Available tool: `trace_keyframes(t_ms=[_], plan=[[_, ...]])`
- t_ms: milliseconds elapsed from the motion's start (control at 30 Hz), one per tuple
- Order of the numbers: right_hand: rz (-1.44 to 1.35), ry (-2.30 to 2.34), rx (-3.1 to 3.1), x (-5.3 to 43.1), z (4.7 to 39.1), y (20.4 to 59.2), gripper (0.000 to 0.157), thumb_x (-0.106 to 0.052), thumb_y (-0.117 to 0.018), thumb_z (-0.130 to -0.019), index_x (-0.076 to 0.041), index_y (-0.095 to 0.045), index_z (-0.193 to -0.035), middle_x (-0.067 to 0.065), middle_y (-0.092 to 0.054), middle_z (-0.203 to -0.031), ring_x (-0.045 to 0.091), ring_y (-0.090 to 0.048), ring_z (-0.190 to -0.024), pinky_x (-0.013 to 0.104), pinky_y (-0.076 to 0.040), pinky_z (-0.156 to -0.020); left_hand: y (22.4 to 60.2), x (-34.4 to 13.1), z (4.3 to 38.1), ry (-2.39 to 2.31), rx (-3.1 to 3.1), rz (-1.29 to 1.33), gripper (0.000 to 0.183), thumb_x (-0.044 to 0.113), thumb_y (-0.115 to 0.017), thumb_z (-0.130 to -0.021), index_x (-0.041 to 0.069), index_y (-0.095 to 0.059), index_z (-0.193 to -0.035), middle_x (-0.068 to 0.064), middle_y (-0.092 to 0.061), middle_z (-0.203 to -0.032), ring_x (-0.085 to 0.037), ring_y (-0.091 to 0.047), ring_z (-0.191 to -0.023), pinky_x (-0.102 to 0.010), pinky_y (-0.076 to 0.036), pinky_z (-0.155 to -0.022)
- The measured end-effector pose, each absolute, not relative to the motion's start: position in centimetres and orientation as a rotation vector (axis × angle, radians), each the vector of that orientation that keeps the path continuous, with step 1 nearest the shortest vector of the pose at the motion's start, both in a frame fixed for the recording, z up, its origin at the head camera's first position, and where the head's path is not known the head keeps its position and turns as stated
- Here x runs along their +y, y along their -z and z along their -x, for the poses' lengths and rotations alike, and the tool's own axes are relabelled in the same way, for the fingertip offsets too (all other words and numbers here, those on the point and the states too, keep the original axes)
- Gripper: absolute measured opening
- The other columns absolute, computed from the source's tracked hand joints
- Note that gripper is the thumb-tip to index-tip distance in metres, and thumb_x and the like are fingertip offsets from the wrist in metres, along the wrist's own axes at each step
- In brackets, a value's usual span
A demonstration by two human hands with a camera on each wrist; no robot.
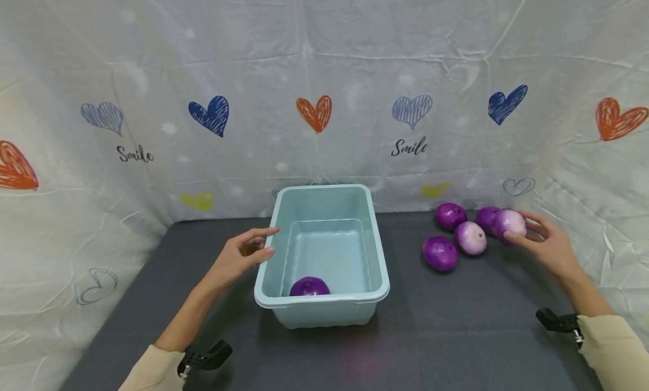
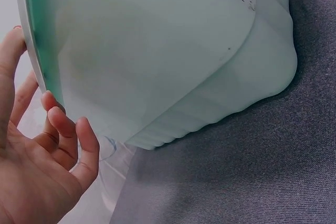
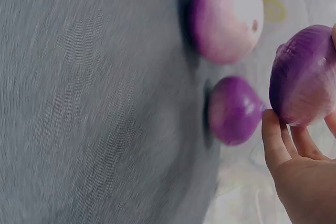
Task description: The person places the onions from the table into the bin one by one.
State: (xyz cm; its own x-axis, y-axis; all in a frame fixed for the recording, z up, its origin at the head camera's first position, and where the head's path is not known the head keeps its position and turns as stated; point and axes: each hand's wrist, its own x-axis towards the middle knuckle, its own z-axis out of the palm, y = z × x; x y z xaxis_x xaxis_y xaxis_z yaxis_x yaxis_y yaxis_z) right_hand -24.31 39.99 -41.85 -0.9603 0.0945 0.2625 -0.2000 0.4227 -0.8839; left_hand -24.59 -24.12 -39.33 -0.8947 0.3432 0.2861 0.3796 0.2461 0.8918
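Note:
My right hand (image 1: 550, 247) holds a purple onion (image 1: 509, 225) between thumb and fingers. In the right wrist view this onion (image 3: 307, 77) is up off the cloth. Several other peeled onions lie beside it: a paler one (image 1: 471, 238), one in front (image 1: 440, 253), one at the back (image 1: 450, 216), and one partly hidden behind the held onion (image 1: 487, 219). A light blue plastic basin (image 1: 329, 298) stands mid-table with one onion (image 1: 310, 286) at its near end. My left hand (image 1: 243, 253) grips the basin's left rim, thumb and index finger over the edge, other fingers curled outside.
Dark grey cloth (image 1: 446, 334) covers the table. Behind it hangs a pale curtain (image 1: 355, 70) printed with hearts and words, close to the basin's far end and the onions. Black straps (image 1: 205, 357) circle both wrists.

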Motion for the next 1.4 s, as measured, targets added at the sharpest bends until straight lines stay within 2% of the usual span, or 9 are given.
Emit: trace_keyframes(t_ms=[133, 400, 600, 767, 933, 1067, 1133, 1400], plan=[[-0.137, -1.554, -2.415, 38.8, 24.3, 41.2, 0.054, -0.017, -0.072, -0.097, -0.016, -0.051, -0.146, 0.012, -0.043, -0.141, -0.007, -0.054, -0.102, 0.014, -0.049, -0.078, 39.4, -24.2, 24.5, 1.764, -2.455, 0.709, 0.042, 0.009, -0.066, -0.100, 0.002, -0.059, -0.141, -0.011, -0.052, -0.088, -0.028, -0.049, -0.072, -0.032, -0.043, -0.065], [-0.211, -1.590, -2.409, 36.7, 24.4, 39.9, 0.058, -0.014, -0.071, -0.098, -0.015, -0.048, -0.151, 0.002, -0.047, -0.138, -0.001, -0.056, -0.107, 0.016, -0.048, -0.081, 39.4, -24.2, 24.5, 1.743, -2.463, 0.712, 0.042, 0.012, -0.066, -0.101, 0.004, -0.059, -0.142, -0.011, -0.053, -0.084, -0.028, -0.049, -0.071, -0.033, -0.043, -0.065], [-0.308, -1.710, -2.349, 34.8, 24.6, 38.9, 0.055, -0.008, -0.069, -0.098, -0.018, -0.052, -0.149, -0.007, -0.054, -0.128, 0.006, -0.060, -0.107, 0.017, -0.048, -0.083, 39.3, -24.1, 24.3, 1.738, -2.457, 0.716, 0.042, 0.011, -0.065, -0.101, 0.004, -0.059, -0.142, -0.010, -0.053, -0.081, -0.022, -0.048, -0.069, -0.033, -0.042, -0.064], [-0.355, -1.727, -2.352, 33.2, 24.9, 38.2, 0.054, -0.007, -0.069, -0.098, -0.015, -0.051, -0.149, -0.006, -0.056, -0.129, 0.011, -0.060, -0.109, 0.019, -0.047, -0.084, 39.2, -24.1, 24.1, 1.727, -2.457, 0.723, 0.042, 0.011, -0.064, -0.101, 0.003, -0.059, -0.142, -0.014, -0.052, -0.080, -0.018, -0.047, -0.067, -0.033, -0.042, -0.064], [-0.391, -1.698, -2.383, 31.8, 25.4, 37.7, 0.057, -0.008, -0.069, -0.098, -0.013, -0.048, -0.151, 0.005, -0.056, -0.133, 0.012, -0.061, -0.107, 0.021, -0.048, -0.084, 39.5, -24.2, 24.2, 1.712, -2.463, 0.717, 0.041, 0.011, -0.065, -0.101, 0.004, -0.059, -0.142, -0.017, -0.051, -0.079, -0.018, -0.047, -0.066, -0.033, -0.042, -0.063], [-0.409, -1.720, -2.417, 30.6, 25.7, 37.2, 0.060, -0.013, -0.070, -0.099, -0.015, -0.045, -0.153, 0.017, -0.049, -0.143, 0.013, -0.059, -0.112, 0.023, -0.048, -0.085, 39.6, -24.2, 24.3, 1.709, -2.475, 0.704, 0.042, 0.013, -0.066, -0.101, 0.007, -0.060, -0.142, -0.014, -0.051, -0.078, -0.026, -0.047, -0.066, -0.033, -0.042, -0.063], [-0.416, -1.744, -2.420, 30.0, 25.9, 37.0, 0.060, -0.014, -0.070, -0.099, -0.016, -0.045, -0.153, 0.019, -0.047, -0.145, 0.015, -0.059, -0.113, 0.023, -0.048, -0.086, 39.5, -24.2, 24.3, 1.707, -2.478, 0.698, 0.042, 0.014, -0.066, -0.101, 0.009, -0.060, -0.142, -0.013, -0.053, -0.078, -0.029, -0.047, -0.066, -0.033, -0.043, -0.063], [-0.489, -1.829, -2.390, 27.3, 26.9, 36.6, 0.059, -0.016, -0.072, -0.098, -0.015, -0.047, -0.151, 0.019, -0.047, -0.145, 0.018, -0.061, -0.114, 0.026, -0.050, -0.088, 39.5, -24.1, 24.4, 1.706, -2.459, 0.721, 0.042, 0.011, -0.065, -0.101, 0.006, -0.060, -0.142, -0.013, -0.053, -0.077, -0.018, -0.046, -0.063, -0.033, -0.042, -0.062]])
